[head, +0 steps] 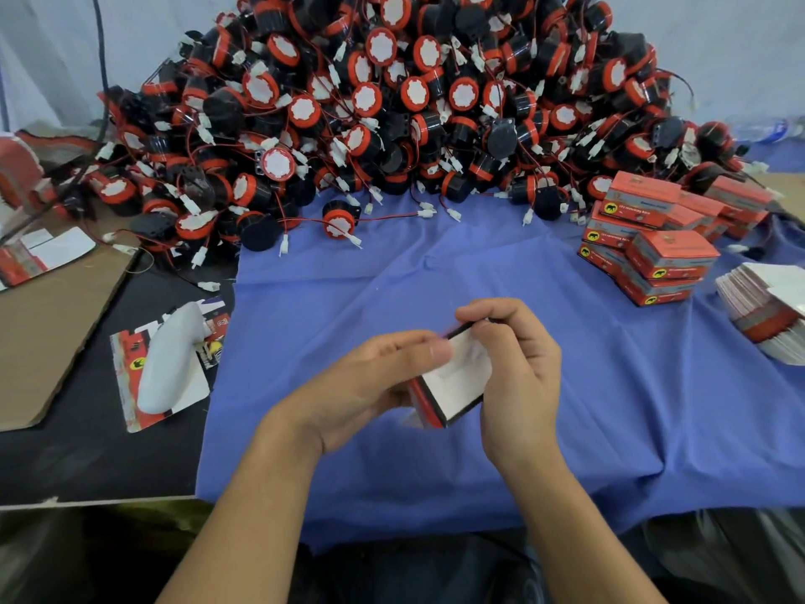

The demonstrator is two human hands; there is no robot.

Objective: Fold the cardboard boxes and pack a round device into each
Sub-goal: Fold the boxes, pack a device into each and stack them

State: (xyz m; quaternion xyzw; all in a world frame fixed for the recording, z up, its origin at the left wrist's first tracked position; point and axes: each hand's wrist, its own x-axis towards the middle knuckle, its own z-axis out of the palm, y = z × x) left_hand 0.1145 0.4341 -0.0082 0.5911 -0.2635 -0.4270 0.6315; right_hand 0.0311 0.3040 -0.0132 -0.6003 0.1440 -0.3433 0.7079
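Holding a partly folded cardboard box point(459, 388) between them, both hands sit low over the blue cloth point(435, 263), near its front middle. The left hand point(374, 381) comes in from the lower left, forearm angled up toward the centre. Its fingers reach to the right and close on the box's left side, with one fingertip pressed on the white inner face. The right hand point(522, 368) comes in from the lower right with the wrist bent inward. Its fingers curl over the top edge of the box and pinch a flap there. The box is tilted, its white inside facing up and a red and black edge showing along its lower left side. Whether it touches the cloth I cannot tell.

A wide stretch of wrinkled cloth lies between the hands and the big pile of round devices point(392, 102) behind. These are red and black, with white plugs on thin wires, and the foot of the pile spills over the cloth's far edge. One device point(337, 220) lies a little out from the heap. Finished boxes point(666, 255) are stacked at the far right, well apart from the hands. A stack of flat unfolded boxes point(762, 316) lies at the right edge. Left of the cloth, a white object point(170, 368) rests on a flat box, near a brown cardboard sheet point(48, 333)
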